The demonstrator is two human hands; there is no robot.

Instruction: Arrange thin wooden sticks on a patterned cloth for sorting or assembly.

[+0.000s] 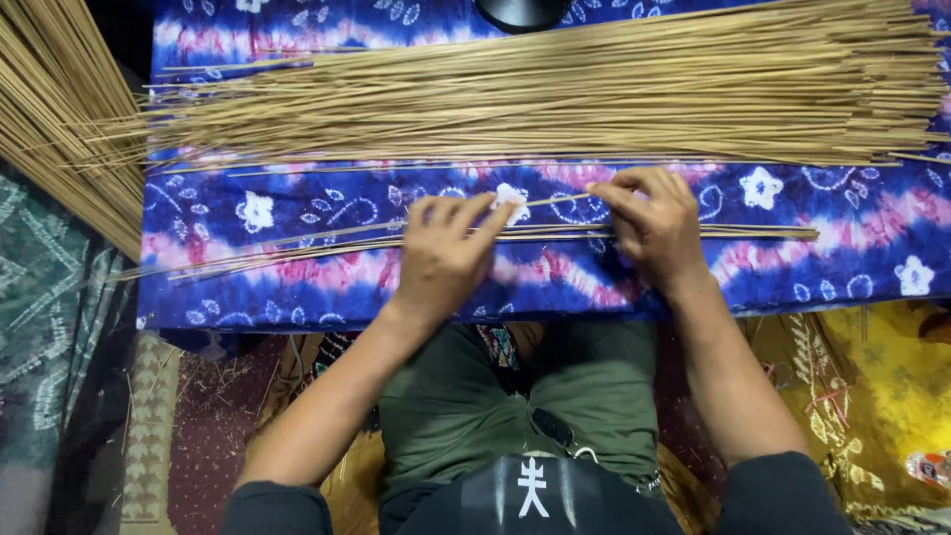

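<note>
Meanwhile, the left hand (441, 253) presses flat, fingers spread, on a small row of thin bamboo sticks (297, 248) lying across the blue tie-dye cloth (862, 248), while the right hand (654, 223) pinches one stick (550, 201) between fingertips, below the big stick pile (555, 94).

Bright, even light from above on blue tie-dye cloth (852, 258) and pale stick pile (555, 99) — colours saturated, no harsh glare. Soft, short shadows under left hand (443, 260) and right hand (652, 226). Dim toward lower frame — lap and floor mats murky, top-left corner near black. Sharp focus at centre; fingertips slightly soft, stick ends at right edge smeared. Mild wide-angle bowing along cloth edge and at stick bundle (59, 119) on left.
</note>
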